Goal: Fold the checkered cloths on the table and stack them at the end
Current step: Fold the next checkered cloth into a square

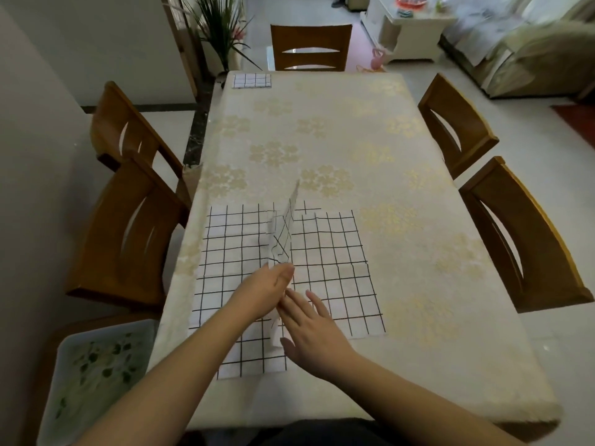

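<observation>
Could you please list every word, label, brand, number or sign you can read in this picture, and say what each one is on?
None: no readable text shows anywhere.
The white cloth with black grid lines under the hands carries only a pattern, as does the small folded checkered cloth at the far corner.
The cream tablecloth with gold flowers bears no lettering.

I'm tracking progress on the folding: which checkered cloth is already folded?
The small checkered cloth at the table's far left corner; the large cloth near the hands is spread open.
</observation>
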The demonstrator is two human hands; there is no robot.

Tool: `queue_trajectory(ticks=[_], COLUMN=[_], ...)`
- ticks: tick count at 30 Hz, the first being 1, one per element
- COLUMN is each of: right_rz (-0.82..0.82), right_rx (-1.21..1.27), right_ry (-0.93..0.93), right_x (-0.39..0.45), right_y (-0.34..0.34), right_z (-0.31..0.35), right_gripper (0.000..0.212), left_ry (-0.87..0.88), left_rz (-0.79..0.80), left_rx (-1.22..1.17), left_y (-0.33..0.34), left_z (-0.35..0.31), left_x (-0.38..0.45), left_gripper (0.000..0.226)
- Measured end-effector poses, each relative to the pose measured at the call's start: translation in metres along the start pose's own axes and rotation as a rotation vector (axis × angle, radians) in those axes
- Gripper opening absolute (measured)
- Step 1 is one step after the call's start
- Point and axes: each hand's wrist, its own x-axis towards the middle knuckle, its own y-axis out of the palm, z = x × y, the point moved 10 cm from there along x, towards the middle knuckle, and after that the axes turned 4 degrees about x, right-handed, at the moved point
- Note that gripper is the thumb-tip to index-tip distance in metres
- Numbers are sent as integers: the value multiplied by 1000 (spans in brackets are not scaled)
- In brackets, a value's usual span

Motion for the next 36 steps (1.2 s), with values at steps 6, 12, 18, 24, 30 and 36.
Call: queue_trajectory(ticks=[6, 12, 18, 24, 30, 36], right_rz=[-192, 87, 370, 335, 250, 140], right_rx=[206, 408, 338, 281, 230, 210], right_ry=[-24, 439, 726, 829, 732, 691], right_x=[-4, -27, -53, -66, -53, -39], right_y=[-16, 41, 105, 95, 78, 71], right_z=[14, -37, -75, -116, -130, -116], right_gripper=[58, 62, 67, 67, 67, 54], left_ry=[-54, -139, -126, -148, -190, -58], left_rz=[-110, -146, -149, -142, -295, -224], left_rx=[-205, -385, -396, -326, -36, 65], left_y=[-21, -16, -12, -1, -15, -9], left_z=[44, 88, 104, 117, 106, 69], left_x=[-12, -32, -39, -42, -49, -25], left_gripper=[51, 48, 48, 45, 35, 31])
